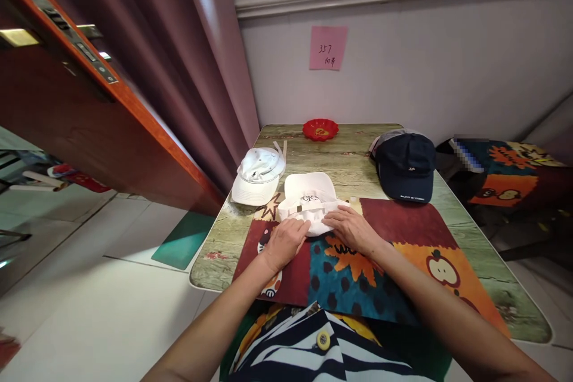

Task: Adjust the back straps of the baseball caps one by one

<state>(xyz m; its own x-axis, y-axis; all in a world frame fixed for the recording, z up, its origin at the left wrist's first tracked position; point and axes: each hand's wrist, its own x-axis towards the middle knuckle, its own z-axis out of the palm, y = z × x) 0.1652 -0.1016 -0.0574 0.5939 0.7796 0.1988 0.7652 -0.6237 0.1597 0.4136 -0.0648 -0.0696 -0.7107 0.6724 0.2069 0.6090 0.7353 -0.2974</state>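
Note:
A white cap [310,186] with dark lettering lies on the patterned mat [286,274], its brim pointing away from me and its back strap nearer to me. My left hand [286,242] grips the cap's near left edge, fingers bent over the fabric. On the near right side, my right hand [351,227] rests on the cap with its fingers spread. A pale cap [257,174] with loose straps sits to the left. Dark navy caps or a stack topped by a navy cap [406,161] stand at the right.
A red scalloped dish [320,130] is at the table's far edge, near the wall. The wooden-patterned table [215,256] has rounded corners. An open door [134,125] and a purple curtain [210,71] stand at the left. Another patterned surface [510,161] lies beyond the right side.

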